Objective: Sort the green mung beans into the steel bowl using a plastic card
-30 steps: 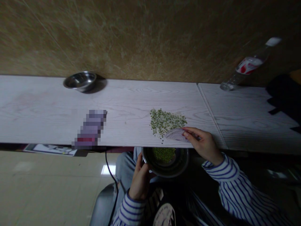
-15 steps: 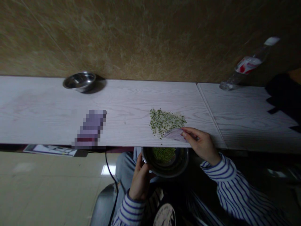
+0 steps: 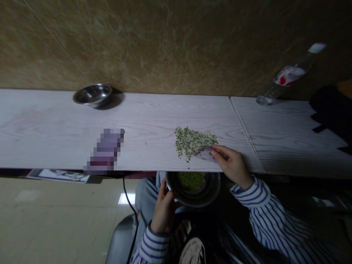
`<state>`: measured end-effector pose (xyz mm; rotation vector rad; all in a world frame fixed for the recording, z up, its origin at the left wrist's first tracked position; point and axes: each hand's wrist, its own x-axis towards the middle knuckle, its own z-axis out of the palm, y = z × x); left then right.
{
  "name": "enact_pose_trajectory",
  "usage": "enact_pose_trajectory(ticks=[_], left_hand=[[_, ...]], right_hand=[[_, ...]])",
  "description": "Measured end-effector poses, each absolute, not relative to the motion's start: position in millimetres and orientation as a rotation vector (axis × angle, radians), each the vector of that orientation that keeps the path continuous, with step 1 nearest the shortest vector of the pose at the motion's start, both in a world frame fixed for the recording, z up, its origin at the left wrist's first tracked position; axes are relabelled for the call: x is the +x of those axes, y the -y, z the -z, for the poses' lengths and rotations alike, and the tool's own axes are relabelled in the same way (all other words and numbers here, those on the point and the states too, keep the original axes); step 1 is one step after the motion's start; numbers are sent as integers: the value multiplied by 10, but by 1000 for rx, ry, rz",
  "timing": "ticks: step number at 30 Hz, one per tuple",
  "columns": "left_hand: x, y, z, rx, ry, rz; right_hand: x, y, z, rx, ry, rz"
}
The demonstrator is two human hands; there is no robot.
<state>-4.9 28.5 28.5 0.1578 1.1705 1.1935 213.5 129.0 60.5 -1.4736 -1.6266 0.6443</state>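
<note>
- At the near edge of the pale tabletop (image 3: 150,124), pinching a thin see-through piece (image 3: 202,154) in the right hand (image 3: 232,165), pressing thumb and fingertips together on its right end.
- Holding the piece at the near right side of a flat spread of mixed grains (image 3: 191,139), green and white ones lying together on the wood.
- Just below that edge, gripping a steel bowl (image 3: 213,187) with the left hand (image 3: 163,211), clamping thumb and fingers on its left rim, partly hiding the fingers beneath.
- Inside the bowl, showing green beans (image 3: 191,180) lying toward the far left of the bottom.
- Between spread and bowl, showing a lone dark speck (image 3: 188,168) lying near the edge.
- Farther back on the left, showing a smaller metal dish (image 3: 100,99) resting near the marbled wall (image 3: 165,44).
- Nearer, showing a pixelated purple item (image 3: 106,148) lying well apart from the grains, being too blurred for naming.
- On the far right, showing a clear bottle (image 3: 289,76) with a white cap standing near the wall.
</note>
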Motion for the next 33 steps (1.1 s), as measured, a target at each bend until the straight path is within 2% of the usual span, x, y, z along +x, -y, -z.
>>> enact_pose_trajectory(ticks=[8,33], left_hand=[[-52,-286,-341,168,-1164,-1199],[-65,-285,-334,158,-1160,-1207]], right_hand=[[2073,-1239,-657,-1402,1767,-667],[2092,-1185,-633,-1431,1721,-692]])
